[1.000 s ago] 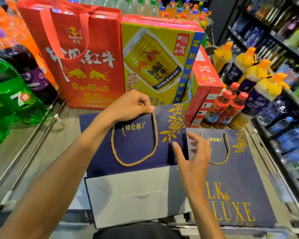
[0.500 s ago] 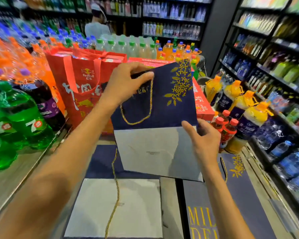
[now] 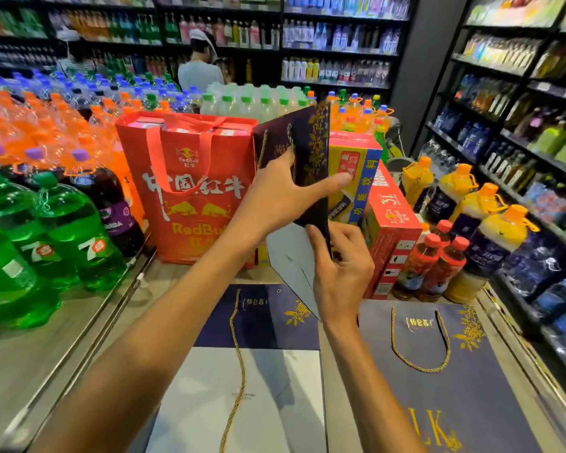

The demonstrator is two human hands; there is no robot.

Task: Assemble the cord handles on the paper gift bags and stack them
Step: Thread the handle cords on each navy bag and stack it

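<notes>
Head view: both hands are working above the middle of the counter (image 3: pixel 62 341), between the drink displays.
Left hand (image 3: pixel 281 197): it is gripping the lifted gift bag (image 3: pixel 309 152) across its navy upper part, with the thumb stretching over the front.
Right hand (image 3: pixel 340 273): its fingers are curling round the lower right edge of the same bag, near the grey fold.
Lifted gift bag: it is being held in the air, turned almost edge-on, in front of the red carrier bag (image 3: pixel 190 191) and the yellow box (image 3: pixel 353 181); a gold cord handle (image 3: pixel 261 148) is hanging at its top.
Flat bag (image 3: pixel 265 318): it is lying at the near edge of the counter, left of centre, with a loose cord (image 3: pixel 241 361) trailing over it.
Finished bag (image 3: pixel 455 397): it is lying at the near right corner with its handle looped in place; probably the stack is growing here.
Risk, knocking: the lifted bag is passing near the small bottles (image 3: pixel 438 266) at the right edge, and a wide turn could be tipping them.
Risk, creasing: two firm grips on thin paper could be bending the fold.
Risk, cord: the hanging handle could be catching on a finger and pulling out of its hole.
Risk, stack: a crooked landing could be letting the bag slide off the corner.
</notes>
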